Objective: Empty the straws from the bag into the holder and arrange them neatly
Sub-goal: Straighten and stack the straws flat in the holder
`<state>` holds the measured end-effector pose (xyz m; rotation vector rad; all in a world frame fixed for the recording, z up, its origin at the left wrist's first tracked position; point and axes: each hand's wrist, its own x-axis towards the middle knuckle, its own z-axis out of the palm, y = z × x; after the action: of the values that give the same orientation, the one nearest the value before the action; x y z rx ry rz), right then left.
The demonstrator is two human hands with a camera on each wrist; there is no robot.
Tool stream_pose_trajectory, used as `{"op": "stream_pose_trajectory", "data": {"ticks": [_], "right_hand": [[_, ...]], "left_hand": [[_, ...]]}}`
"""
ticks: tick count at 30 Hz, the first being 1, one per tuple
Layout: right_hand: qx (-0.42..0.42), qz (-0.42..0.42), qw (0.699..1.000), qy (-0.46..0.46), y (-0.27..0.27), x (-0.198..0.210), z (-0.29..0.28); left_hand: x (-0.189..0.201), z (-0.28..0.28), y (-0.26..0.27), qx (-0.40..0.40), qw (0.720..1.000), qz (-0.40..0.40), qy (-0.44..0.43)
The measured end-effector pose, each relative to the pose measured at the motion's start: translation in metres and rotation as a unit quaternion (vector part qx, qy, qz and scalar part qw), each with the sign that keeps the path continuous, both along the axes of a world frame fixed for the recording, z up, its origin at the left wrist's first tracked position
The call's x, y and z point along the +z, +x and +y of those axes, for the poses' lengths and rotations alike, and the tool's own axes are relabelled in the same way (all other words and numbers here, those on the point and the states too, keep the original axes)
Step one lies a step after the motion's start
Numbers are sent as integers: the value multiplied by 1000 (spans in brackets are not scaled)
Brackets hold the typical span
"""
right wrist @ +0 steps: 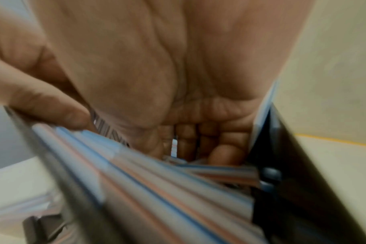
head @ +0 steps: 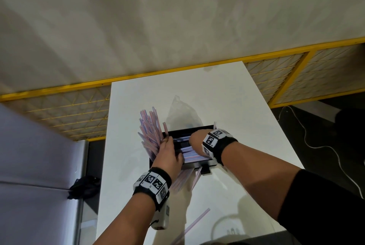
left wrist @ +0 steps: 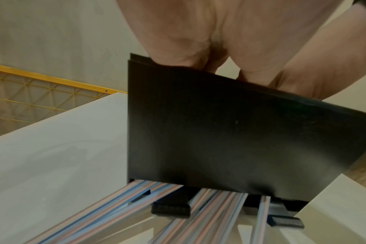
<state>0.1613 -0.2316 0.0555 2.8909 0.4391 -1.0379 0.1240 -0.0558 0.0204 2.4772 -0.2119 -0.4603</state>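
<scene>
Black holder [head: 197, 128] mid-table [head: 246, 185], well in from the far edge. Left hand [head: 167, 157] over its left end, fingers curled on a fanned bunch of striped straws [head: 151, 130]. Right hand [head: 197, 142] inside, fingers bent among flat-lying straws; clamped or not, cannot tell. Empty clear bag [head: 182, 111] just beyond holder. Stray straw [head: 197, 221] near the front edge.

Dim, warm indoor light; the white table [head: 237, 106] is the brightest surface, with soft grey shadows falling on it beside the black holder [head: 209, 162]. Wide-angle bending curves the yellow fence [head: 177, 70] behind the table. Both wrist views are soft, the straws [right wrist: 157, 189] smeared by motion blur.
</scene>
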Motion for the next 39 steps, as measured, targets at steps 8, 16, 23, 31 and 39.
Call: {"op": "stream_pose_trajectory", "data": {"ticks": [8,16,23,31,39], "right_hand": [[-2,-31,999,24,-9,30,7],[-51,-32,990,130,-14,37,-13],[-136,-137,965,176,-12,51,-49],[-264,-138,940,165,-15,31,-60],[-317,-181,904,224,-24,27,-56]], "left_hand": [[-2,4,2,-27,1000,-3,-5],[-5,-1,3,-40,996,2,75],[5,-8,7,-55,997,16,54],[18,-34,10,-85,996,-10,2],[7,-37,12,-4,999,2,34]]}}
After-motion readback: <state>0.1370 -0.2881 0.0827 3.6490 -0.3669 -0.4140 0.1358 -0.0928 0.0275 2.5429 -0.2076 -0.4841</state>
